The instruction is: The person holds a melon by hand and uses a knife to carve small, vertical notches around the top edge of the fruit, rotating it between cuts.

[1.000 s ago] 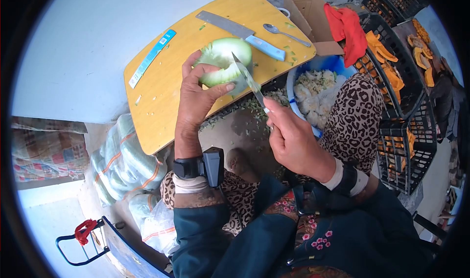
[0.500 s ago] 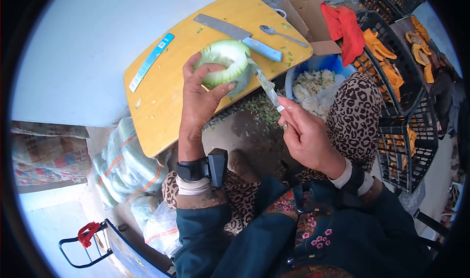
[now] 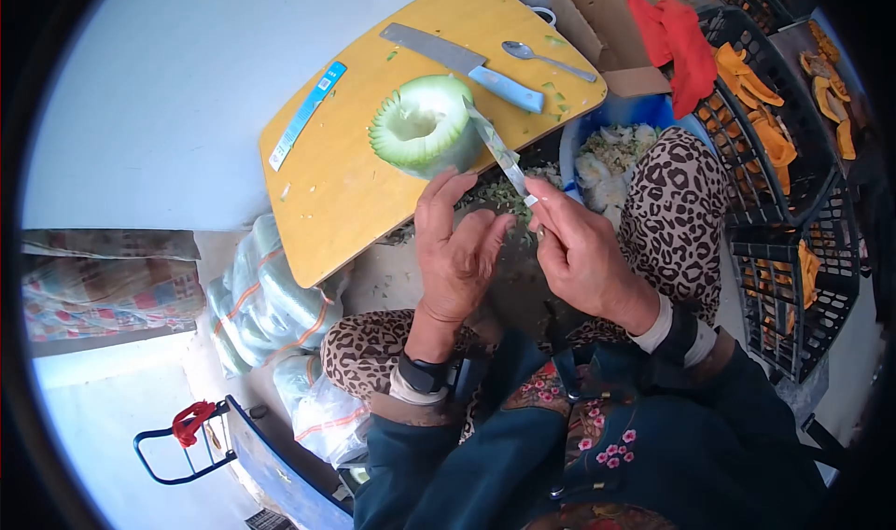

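Green melon [image 3: 425, 133] sits on the board [image 3: 327, 194], just beyond left fingers [image 3: 441, 192].

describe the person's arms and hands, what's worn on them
Both hands are bare: left hand, right hand. Each wrist carries a black band over a white cuff. The sleeves are dark teal, with a patterned brown trim at the left wrist and small pink flowers stitched on the jacket front.

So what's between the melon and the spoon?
The big knife with the blue handle lies on the board between the melon and the spoon. The head view shows it.
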{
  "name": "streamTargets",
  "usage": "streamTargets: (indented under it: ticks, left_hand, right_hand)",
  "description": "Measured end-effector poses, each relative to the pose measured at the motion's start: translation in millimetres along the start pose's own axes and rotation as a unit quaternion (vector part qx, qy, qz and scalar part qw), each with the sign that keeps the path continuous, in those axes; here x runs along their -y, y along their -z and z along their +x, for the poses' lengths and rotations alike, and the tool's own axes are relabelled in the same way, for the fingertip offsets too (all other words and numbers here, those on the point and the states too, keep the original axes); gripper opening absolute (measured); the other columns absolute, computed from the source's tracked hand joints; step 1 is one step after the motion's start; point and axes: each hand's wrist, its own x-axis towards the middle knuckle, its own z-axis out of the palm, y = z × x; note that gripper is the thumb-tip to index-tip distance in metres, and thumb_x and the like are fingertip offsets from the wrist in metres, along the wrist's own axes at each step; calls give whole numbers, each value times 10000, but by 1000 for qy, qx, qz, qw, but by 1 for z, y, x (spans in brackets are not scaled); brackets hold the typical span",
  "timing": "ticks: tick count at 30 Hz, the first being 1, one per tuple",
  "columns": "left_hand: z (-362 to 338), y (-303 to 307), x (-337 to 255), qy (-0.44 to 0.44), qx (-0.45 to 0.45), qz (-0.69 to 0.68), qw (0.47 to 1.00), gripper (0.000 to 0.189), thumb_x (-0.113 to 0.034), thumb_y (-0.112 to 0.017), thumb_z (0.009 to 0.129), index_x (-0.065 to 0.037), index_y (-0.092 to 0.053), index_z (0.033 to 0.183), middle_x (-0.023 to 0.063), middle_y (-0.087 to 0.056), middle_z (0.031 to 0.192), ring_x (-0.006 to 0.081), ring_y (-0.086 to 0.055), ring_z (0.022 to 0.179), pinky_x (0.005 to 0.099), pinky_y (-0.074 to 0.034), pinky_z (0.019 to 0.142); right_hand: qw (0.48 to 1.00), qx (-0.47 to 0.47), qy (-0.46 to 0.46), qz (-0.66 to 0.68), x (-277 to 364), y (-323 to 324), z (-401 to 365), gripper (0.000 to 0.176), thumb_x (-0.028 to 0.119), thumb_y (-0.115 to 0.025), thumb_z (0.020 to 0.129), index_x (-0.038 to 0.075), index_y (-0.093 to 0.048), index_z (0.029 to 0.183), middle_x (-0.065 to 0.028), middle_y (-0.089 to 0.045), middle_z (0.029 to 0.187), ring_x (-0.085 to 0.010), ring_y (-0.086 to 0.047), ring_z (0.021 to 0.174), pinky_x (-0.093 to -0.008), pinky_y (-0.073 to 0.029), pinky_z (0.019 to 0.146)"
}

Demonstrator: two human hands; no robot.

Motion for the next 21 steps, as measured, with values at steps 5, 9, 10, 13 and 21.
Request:
streamTargets:
  ticks: [5, 9, 10, 13, 21]
  left_hand:
    - [3, -12, -3, 275, -29, -248, 928, 186, -120, -757, 889, -6, -631, 965, 55, -666, 934, 102, -606, 792, 242, -495, 738]
    - [26, -20, -11, 374, 72, -415, 826, 275, -206, -777, 888, 13, -636, 976, 27, -663, 875, 78, -577, 745, 224, -479, 683]
    - [28, -22, -9, 386, 79, -417, 819, 272, -208, -781, 883, 8, -640, 969, 25, -664, 864, 78, -577, 738, 222, -475, 675]
    - [34, -30, -6, 419, 95, -428, 795, 260, -213, -792, 870, -8, -651, 946, 18, -666, 832, 78, -575, 719, 218, -467, 653]
    - [53, -44, -16, 453, 102, -462, 756, 245, -229, -811, 850, -42, -655, 874, 24, -674, 808, 91, -597, 692, 228, -481, 638]
  right_hand:
    - [1000, -7, 3, 30, -2, 3, 1, 513, -91, -522, 842, -72, -464, 1351, -242, -639, 1065, -361, -670, 927, -424, -552, 795]
    - [999, -13, 1, 43, -4, 4, -1, 487, -88, -516, 848, -75, -476, 1333, -252, -640, 1083, -378, -670, 950, -433, -552, 810]
    - [999, -15, -4, 42, -4, 4, -1, 480, -87, -515, 849, -76, -480, 1328, -253, -640, 1083, -382, -669, 951, -436, -552, 811]
    - [998, -2, -15, 58, -6, 14, -2, 470, -84, -514, 847, -73, -489, 1316, -253, -639, 1069, -382, -669, 934, -434, -551, 807]
    - [997, -39, -20, 71, -9, 29, -10, 495, -84, -528, 828, -63, -496, 1321, -223, -646, 1017, -338, -665, 857, -406, -549, 778]
